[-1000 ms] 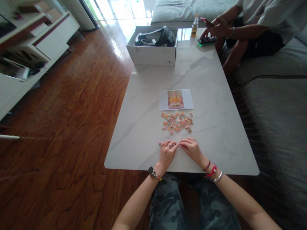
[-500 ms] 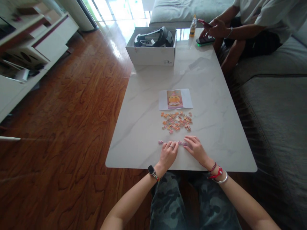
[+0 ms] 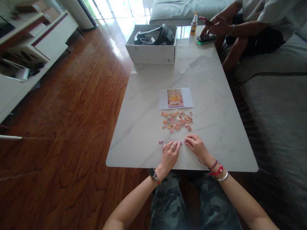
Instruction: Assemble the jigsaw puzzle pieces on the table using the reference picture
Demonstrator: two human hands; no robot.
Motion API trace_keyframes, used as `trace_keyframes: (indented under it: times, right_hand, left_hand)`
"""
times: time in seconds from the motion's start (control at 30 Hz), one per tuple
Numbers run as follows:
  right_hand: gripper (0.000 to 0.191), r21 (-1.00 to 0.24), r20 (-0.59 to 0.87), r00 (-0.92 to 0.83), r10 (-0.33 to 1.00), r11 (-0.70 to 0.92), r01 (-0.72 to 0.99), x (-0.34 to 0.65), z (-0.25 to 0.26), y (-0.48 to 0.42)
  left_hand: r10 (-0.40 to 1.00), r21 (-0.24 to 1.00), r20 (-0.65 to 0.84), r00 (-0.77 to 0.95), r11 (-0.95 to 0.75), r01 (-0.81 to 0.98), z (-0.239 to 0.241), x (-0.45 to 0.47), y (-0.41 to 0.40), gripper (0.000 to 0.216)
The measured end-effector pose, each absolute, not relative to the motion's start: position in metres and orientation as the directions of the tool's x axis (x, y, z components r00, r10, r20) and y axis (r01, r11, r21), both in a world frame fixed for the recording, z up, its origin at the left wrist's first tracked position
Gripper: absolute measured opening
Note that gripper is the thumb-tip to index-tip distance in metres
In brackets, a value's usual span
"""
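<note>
My left hand [image 3: 170,154] lies near the front edge of the white marble table [image 3: 144,124], fingers stretched flat, fingertips on a short row of pink puzzle pieces [image 3: 177,142]. My right hand [image 3: 197,145] sits just to its right, fingers curled and pinched on the row's right end. One loose pink piece [image 3: 160,141] lies left of my left hand. A heap of orange and pink puzzle pieces [image 3: 177,120] lies beyond both hands. Behind the heap is a printed picture [image 3: 176,98] of a yellow figure on a pink ground.
A white box [image 3: 152,51] with a black headset stands at the table's far end. Beside it are a small bottle [image 3: 193,24] and a phone [image 3: 205,38]. Another person [image 3: 242,22] sits on the grey sofa [image 3: 275,105], holding a second phone. Wooden floor and white shelves are left.
My hands have drawn slightly apart along the row of pink pieces, the right one shifting right. More of the row now shows between and beside the hands.
</note>
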State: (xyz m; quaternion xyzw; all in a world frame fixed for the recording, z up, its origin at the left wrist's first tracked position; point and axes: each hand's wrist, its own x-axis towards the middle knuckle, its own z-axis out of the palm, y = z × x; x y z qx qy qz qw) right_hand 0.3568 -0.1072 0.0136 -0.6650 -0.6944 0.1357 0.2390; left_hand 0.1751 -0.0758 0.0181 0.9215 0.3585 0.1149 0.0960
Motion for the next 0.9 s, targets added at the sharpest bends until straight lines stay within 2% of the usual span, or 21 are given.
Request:
trace_keyframes:
  times: [0.2, 0.4, 0.5, 0.6, 0.7, 0.8, 0.9]
  right_hand:
    - [0.015, -0.519, 0.164, -0.023, 0.986, 0.106, 0.848, 0.357, 0.015, -0.109]
    - [0.018, -0.557, 0.22, 0.012, 0.975, 0.116, 0.823, 0.352, 0.021, -0.102]
    - [0.016, -0.595, 0.242, -0.015, 0.97, 0.161, 0.787, 0.342, 0.027, -0.089]
    - [0.016, -0.631, 0.247, -0.047, 0.968, 0.197, 0.75, 0.333, 0.034, -0.073]
    - [0.016, -0.663, 0.264, 0.004, 0.964, 0.179, 0.727, 0.334, 0.039, -0.063]
    - [0.015, -0.653, 0.26, 0.023, 0.965, 0.158, 0.741, 0.338, 0.04, -0.06]
    - [0.014, -0.563, 0.201, -0.101, 0.974, 0.2, 0.802, 0.33, 0.038, -0.061]
  left_hand:
    - [0.753, 0.344, 0.105, 0.65, -0.641, 0.686, 0.025, 0.181, -0.071, 0.033]
    - [0.743, 0.285, 0.149, 0.652, -0.664, 0.691, 0.024, 0.182, -0.077, 0.036]
    - [0.747, 0.297, 0.152, 0.647, -0.659, 0.691, 0.024, 0.184, -0.075, 0.032]
    - [0.773, 0.393, 0.13, 0.622, -0.616, 0.683, 0.025, 0.188, -0.069, 0.027]
    - [0.829, 0.543, 0.129, 0.545, -0.519, 0.661, 0.028, 0.188, -0.064, 0.029]
    - [0.906, 0.685, 0.19, 0.379, -0.399, 0.609, 0.035, 0.179, -0.061, 0.031]
    - [0.961, 0.744, 0.23, 0.153, -0.275, 0.609, 0.041, 0.162, -0.057, 0.027]
